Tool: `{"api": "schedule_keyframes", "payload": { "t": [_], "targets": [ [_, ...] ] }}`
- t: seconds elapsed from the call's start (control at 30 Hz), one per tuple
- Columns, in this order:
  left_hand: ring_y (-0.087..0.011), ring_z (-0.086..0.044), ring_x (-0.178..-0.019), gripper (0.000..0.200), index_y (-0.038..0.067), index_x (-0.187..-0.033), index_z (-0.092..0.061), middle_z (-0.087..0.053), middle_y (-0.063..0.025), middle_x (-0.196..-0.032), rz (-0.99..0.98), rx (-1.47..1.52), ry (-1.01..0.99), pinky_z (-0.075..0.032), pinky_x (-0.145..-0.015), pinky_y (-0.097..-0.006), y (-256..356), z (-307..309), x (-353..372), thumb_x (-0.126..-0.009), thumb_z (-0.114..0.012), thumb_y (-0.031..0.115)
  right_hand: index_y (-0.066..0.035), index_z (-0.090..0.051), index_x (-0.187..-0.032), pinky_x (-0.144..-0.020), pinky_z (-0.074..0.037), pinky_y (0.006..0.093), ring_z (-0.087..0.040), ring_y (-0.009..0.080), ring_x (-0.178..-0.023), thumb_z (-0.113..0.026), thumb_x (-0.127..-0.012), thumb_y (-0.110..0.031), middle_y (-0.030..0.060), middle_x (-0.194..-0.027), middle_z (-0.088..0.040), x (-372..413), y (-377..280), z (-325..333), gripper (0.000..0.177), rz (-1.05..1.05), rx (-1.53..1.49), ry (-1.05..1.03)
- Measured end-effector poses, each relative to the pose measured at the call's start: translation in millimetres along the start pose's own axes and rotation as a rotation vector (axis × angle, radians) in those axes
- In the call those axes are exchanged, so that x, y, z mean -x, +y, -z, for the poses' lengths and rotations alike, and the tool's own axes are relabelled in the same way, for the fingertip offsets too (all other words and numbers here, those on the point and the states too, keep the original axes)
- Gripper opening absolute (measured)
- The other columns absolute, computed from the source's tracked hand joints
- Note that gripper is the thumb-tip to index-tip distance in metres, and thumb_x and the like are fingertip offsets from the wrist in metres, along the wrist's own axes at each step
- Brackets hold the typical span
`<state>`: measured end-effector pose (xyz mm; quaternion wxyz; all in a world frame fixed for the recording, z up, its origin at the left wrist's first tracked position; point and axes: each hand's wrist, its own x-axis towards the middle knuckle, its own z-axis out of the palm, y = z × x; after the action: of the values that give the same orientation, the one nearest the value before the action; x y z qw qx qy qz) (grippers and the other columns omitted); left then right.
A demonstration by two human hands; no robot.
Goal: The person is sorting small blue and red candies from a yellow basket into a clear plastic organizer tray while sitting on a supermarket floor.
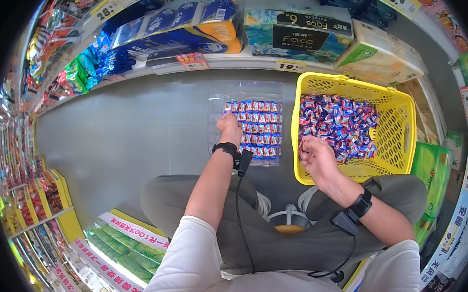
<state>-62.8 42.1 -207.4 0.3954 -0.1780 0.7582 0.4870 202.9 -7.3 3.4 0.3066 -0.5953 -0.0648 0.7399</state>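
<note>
A clear plastic tray (254,87) lies on the grey floor, with wrapped candies (262,128) set in several neat rows. At the tray's left side, my left hand (230,126) has its fingers pinched together at the end of the upper rows, on a wrapped candy mostly hidden by them. To the right stands a yellow basket (400,151) holding a loose heap of the same candies (338,123) in blue, red and white wrappers. Over its near left rim, my right hand (320,161) has curled fingers; what they hold, if anything, is hidden.
Tissue packs (299,35) line the low shelf (223,62) behind the tray and basket. Green packs (430,179) stand close on the right. Snack racks (32,198) rise at the left, and a display of green packs (126,246) sits at the lower left. My crossed legs (204,192) border the tray.
</note>
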Motion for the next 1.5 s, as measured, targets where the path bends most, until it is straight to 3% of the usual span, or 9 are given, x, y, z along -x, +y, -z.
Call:
{"api": "schedule_keyframes", "payload": {
  "t": [0.57, 0.77, 0.83, 0.87, 0.93, 0.97, 1.03, 1.23, 1.5],
  "targets": [
    [-0.0157, -0.05, -0.047, 0.015, 0.001, -0.097, -0.067, -0.062, -0.0055, -0.069, -0.01, -0.096, 0.081, -0.036, -0.042, -0.033, -21.6, -4.9, -52.4, -0.091, -0.058, 0.011, -0.011, -0.055, -0.103, -0.061, -0.042, 0.0248, -0.051, 0.0101, -0.07, -0.061, -0.088, -0.013, -0.0018, -0.082, -0.052, -2.7, 3.3, 8.7, 0.016, -0.143, -0.031, -0.033],
    [-0.0313, -0.065, -0.061, 0.017, -0.005, -0.094, -0.068, -0.068, -0.0145, -0.072, -0.345, -0.383, 0.199, -0.05, -0.056, -0.0414, -17.4, 3.3, -34.7, -0.087, -0.058, 0.007, -0.011, -0.055, -0.101, -0.062, -0.042, 0.0254, -0.051, 0.0096, -0.068, -0.06, -0.089, -0.014, -0.0025, -0.081, -0.052, -0.7, 3.4, 5.4, 0.013, -0.106, -0.008, -0.036],
    [-0.0399, -0.067, -0.086, 0.024, -0.007, -0.103, -0.067, -0.069, -0.0225, -0.092, -0.763, -0.725, 0.065, -0.053, -0.077, -0.0424, -10.3, 7.6, -14.2, -0.084, -0.061, 0.007, -0.011, -0.055, -0.102, -0.062, -0.041, 0.0256, -0.051, 0.0096, -0.068, -0.06, -0.089, -0.013, -0.0023, -0.081, -0.053, -0.3, 2.2, 4.8, 0.014, -0.106, -0.016, -0.031],
    [-0.0399, -0.067, -0.086, 0.024, -0.007, -0.103, -0.067, -0.069, -0.0225, -0.092, -0.764, -0.724, 0.063, -0.053, -0.077, -0.0424, -9.2, 8.6, -7.7, -0.084, -0.061, 0.007, -0.011, -0.055, -0.102, -0.062, -0.041, 0.0256, -0.051, 0.0096, -0.068, -0.06, -0.089, -0.013, -0.0023, -0.081, -0.053, -0.8, 2.1, 5.5, 0.014, -0.103, -0.017, -0.03],
    [-0.0391, -0.06, -0.11, 0.038, -0.002, -0.119, -0.063, -0.06, -0.0276, -0.123, -1.061, -1.037, 0.017, -0.048, -0.092, -0.0453, -12.7, 10.5, -4.1, -0.083, -0.061, 0.008, -0.01, -0.056, -0.1, -0.063, -0.043, 0.0255, -0.052, 0.0097, -0.07, -0.059, -0.087, -0.01, -0.0012, -0.084, -0.053, -2.5, 2.6, 7.2, 0.014, -0.109, -0.019, -0.032],
    [-0.0391, -0.06, -0.11, 0.038, -0.002, -0.119, -0.063, -0.06, -0.0276, -0.123, -1.06, -1.038, 0.015, -0.048, -0.092, -0.0453, -15.1, 11.2, -2.3, -0.083, -0.061, 0.008, -0.01, -0.056, -0.1, -0.063, -0.043, 0.0255, -0.052, 0.0097, -0.07, -0.059, -0.087, -0.01, -0.0012, -0.084, -0.053, -2.7, 2.6, 7.4, 0.014, -0.11, -0.019, -0.03],
    [-0.0395, -0.046, -0.128, 0.048, -0.003, -0.127, -0.056, -0.045, -0.0279, -0.14, -1.212, -1.185, 0.035, -0.038, -0.106, -0.0485, -20.8, 11.9, -2.4, -0.082, -0.062, 0.011, -0.011, -0.056, -0.1, -0.063, -0.043, 0.0253, -0.052, 0.0094, -0.07, -0.059, -0.087, -0.01, -0.0021, -0.083, -0.053, -3.3, 2.5, 7.5, 0.013, -0.108, -0.013, -0.035],
    [-0.0413, -0.036, -0.137, 0.062, -0.005, -0.14, -0.042, -0.032, -0.029, -0.15, -1.154, -1.344, -0.098, -0.026, -0.113, -0.0553, -31.2, 10.4, -13.2, -0.085, -0.06, 0.017, -0.012, -0.057, -0.099, -0.063, -0.042, 0.0246, -0.051, 0.0089, -0.07, -0.059, -0.089, -0.012, -0.0041, -0.08, -0.054, -4.6, 2.6, 8.7, 0.01, -0.131, -0.022, -0.049],
    [-0.0402, -0.033, -0.139, 0.065, -0.004, -0.141, -0.04, -0.031, -0.0287, -0.151, -1.116, -1.363, -0.15, -0.025, -0.116, -0.0506, -30.3, 10.0, -11.8, -0.084, -0.062, 0.017, -0.011, -0.057, -0.098, -0.062, -0.041, 0.0254, -0.051, 0.0091, -0.069, -0.058, -0.091, -0.015, -0.0029, -0.08, -0.052, -6.2, 4.3, 10.1, 0.008, -0.136, -0.007, -0.06]
  ]
}}
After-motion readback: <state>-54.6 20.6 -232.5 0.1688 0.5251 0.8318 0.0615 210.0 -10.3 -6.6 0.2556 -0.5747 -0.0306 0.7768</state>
